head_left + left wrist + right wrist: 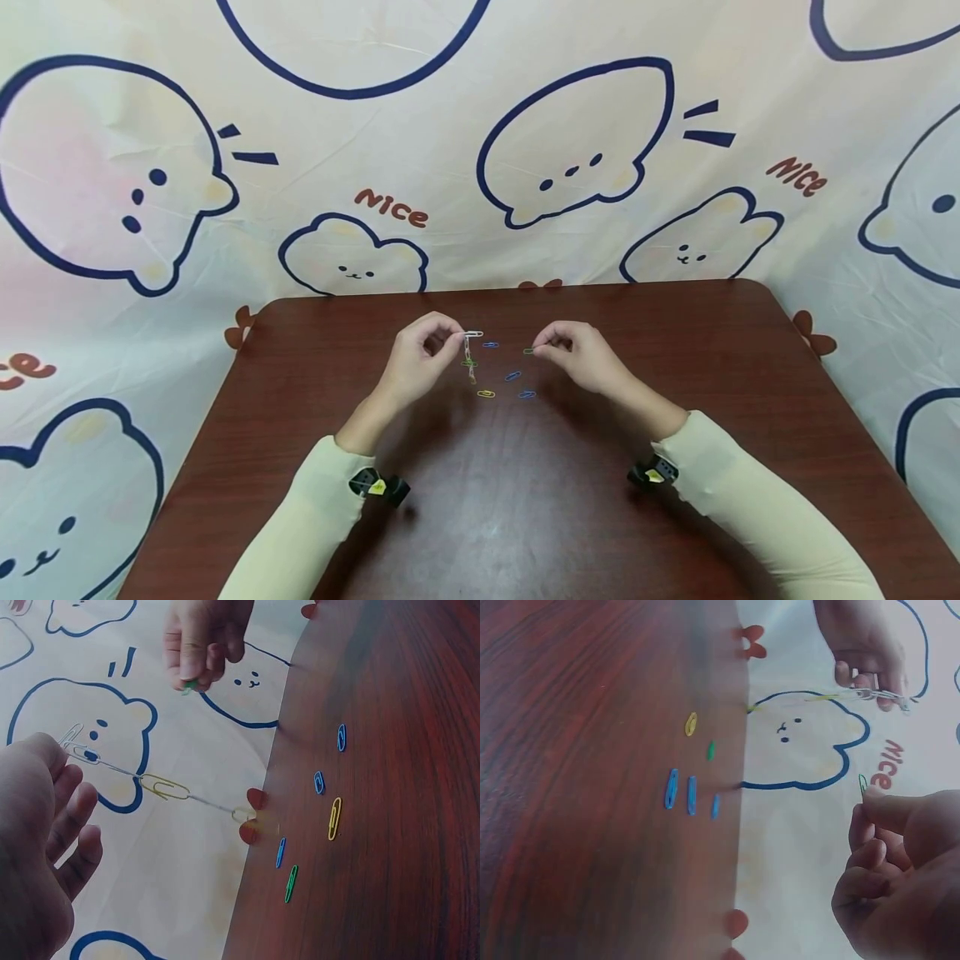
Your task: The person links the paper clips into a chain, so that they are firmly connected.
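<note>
My left hand (422,357) pinches a white paper clip (475,333) between thumb and forefinger. From it hangs a chain of linked paper clips, white ones and a yellow paper clip (165,787) among them, with its lower end close over the table in the head view. Off to the right, my right hand (583,358) holds a green paper clip (863,783) by fingertip and thumb, one end sticking out. A short gap separates this clip from the chain.
Loose paper clips lie on the brown table (480,508): a yellow clip (334,819), a green clip (291,883) and three blue ones, including a blue clip (527,394) nearest the front. Behind the table hangs a printed cloth (465,158).
</note>
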The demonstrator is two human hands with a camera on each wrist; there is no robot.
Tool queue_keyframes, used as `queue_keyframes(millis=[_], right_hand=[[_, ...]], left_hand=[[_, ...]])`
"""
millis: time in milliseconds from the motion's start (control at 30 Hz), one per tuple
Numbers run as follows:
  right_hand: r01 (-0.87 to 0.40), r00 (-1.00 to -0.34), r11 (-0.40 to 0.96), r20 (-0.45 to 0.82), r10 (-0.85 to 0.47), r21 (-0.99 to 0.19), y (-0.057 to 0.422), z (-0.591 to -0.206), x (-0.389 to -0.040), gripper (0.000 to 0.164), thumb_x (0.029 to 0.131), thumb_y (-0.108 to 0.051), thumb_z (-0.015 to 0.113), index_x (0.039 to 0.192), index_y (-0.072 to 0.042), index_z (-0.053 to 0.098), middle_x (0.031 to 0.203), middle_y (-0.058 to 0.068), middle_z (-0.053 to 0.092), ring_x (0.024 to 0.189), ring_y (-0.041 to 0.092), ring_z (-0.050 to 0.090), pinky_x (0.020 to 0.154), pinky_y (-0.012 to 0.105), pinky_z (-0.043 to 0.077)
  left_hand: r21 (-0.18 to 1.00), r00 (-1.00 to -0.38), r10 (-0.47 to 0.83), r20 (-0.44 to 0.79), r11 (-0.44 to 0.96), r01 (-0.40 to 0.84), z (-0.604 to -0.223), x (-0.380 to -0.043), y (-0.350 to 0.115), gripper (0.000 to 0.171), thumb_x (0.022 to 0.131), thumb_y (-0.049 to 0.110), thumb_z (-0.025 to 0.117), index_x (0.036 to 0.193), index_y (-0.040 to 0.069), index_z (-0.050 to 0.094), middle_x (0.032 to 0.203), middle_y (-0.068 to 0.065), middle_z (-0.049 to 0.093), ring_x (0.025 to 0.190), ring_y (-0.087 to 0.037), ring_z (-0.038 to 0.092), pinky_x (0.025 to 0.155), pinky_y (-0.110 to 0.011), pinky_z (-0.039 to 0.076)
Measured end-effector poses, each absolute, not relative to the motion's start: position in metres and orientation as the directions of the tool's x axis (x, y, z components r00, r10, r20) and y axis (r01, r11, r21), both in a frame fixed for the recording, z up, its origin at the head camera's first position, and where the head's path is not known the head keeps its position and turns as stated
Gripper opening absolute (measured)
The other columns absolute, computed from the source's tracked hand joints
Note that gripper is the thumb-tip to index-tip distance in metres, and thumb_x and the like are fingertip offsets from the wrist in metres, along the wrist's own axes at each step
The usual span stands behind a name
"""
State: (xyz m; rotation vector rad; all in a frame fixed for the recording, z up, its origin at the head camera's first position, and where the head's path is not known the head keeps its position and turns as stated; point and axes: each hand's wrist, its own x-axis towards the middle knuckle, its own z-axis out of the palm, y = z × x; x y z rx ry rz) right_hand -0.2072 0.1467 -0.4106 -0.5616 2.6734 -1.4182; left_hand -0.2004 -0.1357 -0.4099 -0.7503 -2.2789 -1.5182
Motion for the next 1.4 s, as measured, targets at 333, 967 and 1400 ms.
queue_keyframes(millis=[333,967,1400], right_hand=[[-0.282,-0.932,0.459,0.128,-0.338,-0.843,0.143,-0.398,-0.206,0.005,0.096,-0.013,0.071,0.099,-0.009,0.072,0.085,0.006,0.066,0.073,0.023,0.051,0.063,0.028,0.043],[-0.316,-0.91,0.333,0.186,-0.37,-0.888,0.115,-0.377,-0.206,0.007,0.096,-0.014,0.072,0.098,-0.007,0.074,0.085,0.004,0.067,0.072,0.022,0.052,0.063,0.027,0.043],[-0.306,-0.909,0.297,0.184,-0.375,-0.905,0.1,-0.373,-0.202,0.008,0.096,-0.012,0.072,0.098,-0.004,0.073,0.083,0.006,0.067,0.069,0.02,0.052,0.061,0.025,0.045]], left_hand=[[0.76,-0.818,0.262,0.512,0.306,0.573,-0.408,-0.2,-0.133,0.003,0.096,0.004,0.068,0.097,0.002,0.07,0.088,-0.004,0.065,0.068,-0.017,0.055,0.063,-0.027,0.048],[0.773,-0.834,0.269,0.481,0.319,0.548,-0.388,-0.186,-0.122,0.005,0.094,-0.004,0.067,0.094,-0.009,0.067,0.088,-0.016,0.066,0.066,-0.019,0.055,0.061,-0.026,0.047],[0.78,-0.824,0.304,0.478,0.286,0.557,-0.378,-0.178,-0.112,0.004,0.094,-0.004,0.067,0.094,-0.008,0.067,0.087,-0.015,0.065,0.067,-0.017,0.054,0.061,-0.027,0.045]])
